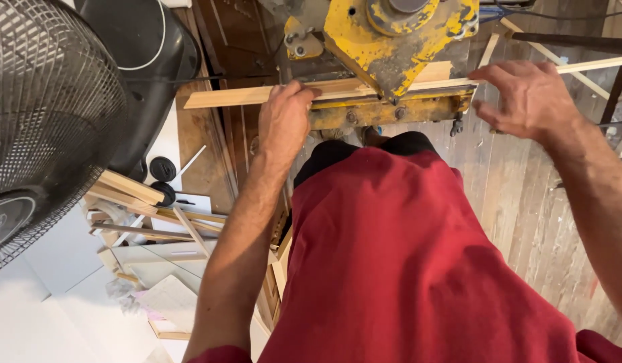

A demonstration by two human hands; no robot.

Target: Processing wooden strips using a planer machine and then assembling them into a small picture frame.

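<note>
The left hand (284, 117) pressed fingers-down on a long wooden strip (257, 95) lying across the yellow saw (391, 40); the right hand (529, 97), fingers spread, seemingly touched its far end.

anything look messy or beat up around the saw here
Yes. The yellow saw is badly worn, its paint chipped and scraped to bare metal. Wood offcuts lie in a loose, crisscrossed heap on the floor beside the fan. The wood strip under the left hand and right hand lies straight.
</note>
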